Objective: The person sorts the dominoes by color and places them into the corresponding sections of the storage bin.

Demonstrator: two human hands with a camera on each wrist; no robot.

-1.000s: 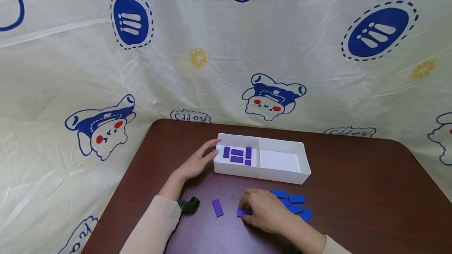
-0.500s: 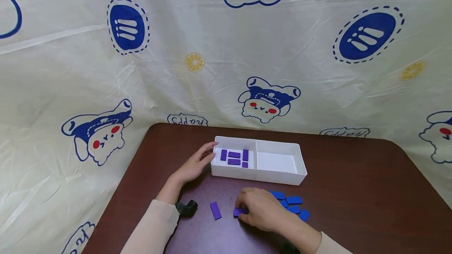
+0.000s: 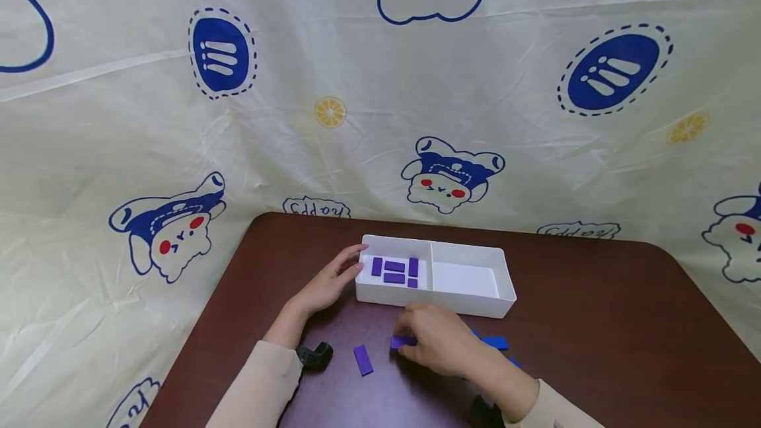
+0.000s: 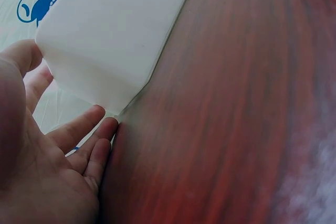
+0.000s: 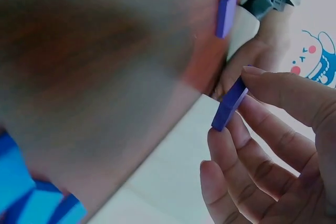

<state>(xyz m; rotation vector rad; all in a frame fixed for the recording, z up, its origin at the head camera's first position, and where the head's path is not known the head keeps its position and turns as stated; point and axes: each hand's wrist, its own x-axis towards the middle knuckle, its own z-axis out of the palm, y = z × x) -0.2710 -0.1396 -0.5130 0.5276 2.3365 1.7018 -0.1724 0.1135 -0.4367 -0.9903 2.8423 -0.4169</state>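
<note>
A white two-compartment box (image 3: pixel 458 300) stands on the table, with several purple blocks (image 3: pixel 394 278) lying flat in its left compartment. My left hand (image 3: pixel 324 288) rests against the box's left end, fingers extended; the left wrist view shows fingertips at the white wall (image 4: pixel 105 30). My right hand (image 3: pixel 440 341) pinches a purple rectangular block (image 5: pixel 230 104) between thumb and fingers, raised over the table in front of the box. One more purple block (image 3: pixel 363 360) lies on the table between the two arms.
Blue blocks (image 3: pixel 495 343) lie right of the box's front, partly hidden behind my right hand. The brown table (image 3: pixel 594 322) reaches back to a printed white cloth (image 3: pixel 368 164). A dark band (image 3: pixel 315 356) is on the left wrist.
My right hand has lifted the purple block off the table and moved slightly toward the box, covering more of the blue blocks. The left hand stays at the box's end.
</note>
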